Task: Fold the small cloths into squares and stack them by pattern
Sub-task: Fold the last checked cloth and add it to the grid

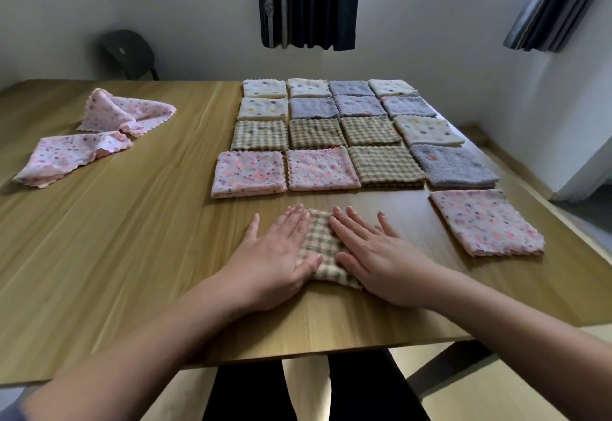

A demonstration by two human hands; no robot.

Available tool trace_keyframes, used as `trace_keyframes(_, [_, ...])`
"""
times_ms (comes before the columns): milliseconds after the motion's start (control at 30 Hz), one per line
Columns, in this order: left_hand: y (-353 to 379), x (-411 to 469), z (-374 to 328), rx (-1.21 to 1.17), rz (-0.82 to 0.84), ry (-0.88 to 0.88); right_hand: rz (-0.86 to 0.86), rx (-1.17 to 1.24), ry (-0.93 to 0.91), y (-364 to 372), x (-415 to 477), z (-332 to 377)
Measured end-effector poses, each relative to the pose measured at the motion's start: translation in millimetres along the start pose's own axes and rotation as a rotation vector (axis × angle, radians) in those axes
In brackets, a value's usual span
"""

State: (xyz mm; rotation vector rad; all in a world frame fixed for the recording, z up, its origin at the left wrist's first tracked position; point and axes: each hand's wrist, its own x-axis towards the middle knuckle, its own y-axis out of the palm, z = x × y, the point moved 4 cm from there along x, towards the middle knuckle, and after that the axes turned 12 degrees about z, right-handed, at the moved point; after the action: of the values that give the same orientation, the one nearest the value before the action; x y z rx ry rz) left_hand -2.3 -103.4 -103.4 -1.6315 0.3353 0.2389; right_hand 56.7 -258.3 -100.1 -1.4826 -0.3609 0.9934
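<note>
We see two hands lying flat on one checked cloth (pixel 319 241) near the front edge of the wooden table (pixel 132 255). The left hand (pixel 275 258) and the right hand (pixel 377 255) both have straight fingers, spread a little. They press down on the cloth side by side and grip nothing. The cloth is folded and fuzzy, with green and cream checks.

Behind it we count sixteen folded squares in four rows of four, close together. Four are checked squares (pixel 385 165). Five are white squares (pixel 265 88) with coloured dots. Five are purple squares (pixel 453 165) that look fluffy. Two are pink squares (pixel 248 174) with tiny spots. One more pink folded cloth (pixel 485 222) lies alone on the right, near the table edge. Its edges are wavy, like little teeth.

Far to the left lie two loose pink ones, well apart from the rows. The bunched pink cloth (pixel 126 112) stands up in a peak, and the flatter pink cloth (pixel 66 159) lies crumpled nearer to us. That makes five cloths of each pattern.

Behind the table we see one dark chair (pixel 127 53) and two dark curtains (pixel 308 3).
</note>
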Motion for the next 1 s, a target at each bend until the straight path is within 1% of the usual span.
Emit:
trace_keyframes(67, [-5, -8, -1, 0.019, -0.071, -0.024, 0.022, 0.010, -0.023, -9, 1, -8])
trace_keyframes(133, [-11, -14, -1, 0.008, -0.197, -0.056, -0.006, 0.015, -0.037, -19, 1, -13])
trace_keyframes(200, [-14, -15, 1, -0.033, -0.254, -0.043, -0.048, 0.038, -0.074, -22, 3, -7])
trace_keyframes(233, [-13, -13, 1, -0.033, -0.234, -0.024, -0.059, 0.038, -0.102, -21, 4, -1])
trace_keyframes(300, [-4, -5, 2, 0.009, -0.121, 0.005, -0.062, 0.000, -0.155, -11, 7, 11])
trace_keyframes(367, [6, 1, 5, -0.002, -0.041, 0.016, -0.056, -0.030, -0.156, -1, 11, 14])
trace_keyframes(467, [9, 4, 10, 0.013, -0.016, 0.038, -0.060, -0.016, -0.118, -1, 10, 13])
trace_keyframes(533, [5, 7, 18, 0.020, -0.030, 0.012, -0.051, -0.019, -0.085, -3, 6, 16])
trace_keyframes(567, [1, 9, 25, 0.022, -0.084, -0.029, -0.077, -0.048, -0.057, -5, 4, 16])
trace_keyframes(633, [-10, 9, 38, 0.006, -0.304, -0.116, -0.207, -0.161, 0.021, -17, -5, 15])
trace_keyframes(700, [-18, 2, 46, -0.083, -0.492, -0.132, -0.286, -0.212, 0.097, -30, -9, 15])
trace_keyframes(733, [-18, -1, 47, -0.134, -0.538, -0.120, -0.297, -0.193, 0.088, -32, -8, 16])
trace_keyframes(800, [-16, -1, 46, -0.201, -0.536, -0.104, -0.246, -0.092, -0.033, -27, -1, 22])
trace_keyframes(867, [-9, 0, 45, -0.228, -0.476, -0.122, -0.109, -0.020, -0.138, -10, 7, 30])
trace_keyframes(900, [-7, 2, 47, -0.250, -0.444, -0.140, -0.068, -0.007, -0.141, -4, 9, 31])
trace_keyframes(933, [-4, 4, 49, -0.274, -0.409, -0.158, -0.069, -0.005, -0.121, -1, 10, 30])
trace_keyframes(1000, [-2, 7, 53, -0.293, -0.357, -0.183, -0.122, -0.004, -0.082, -2, 12, 31])
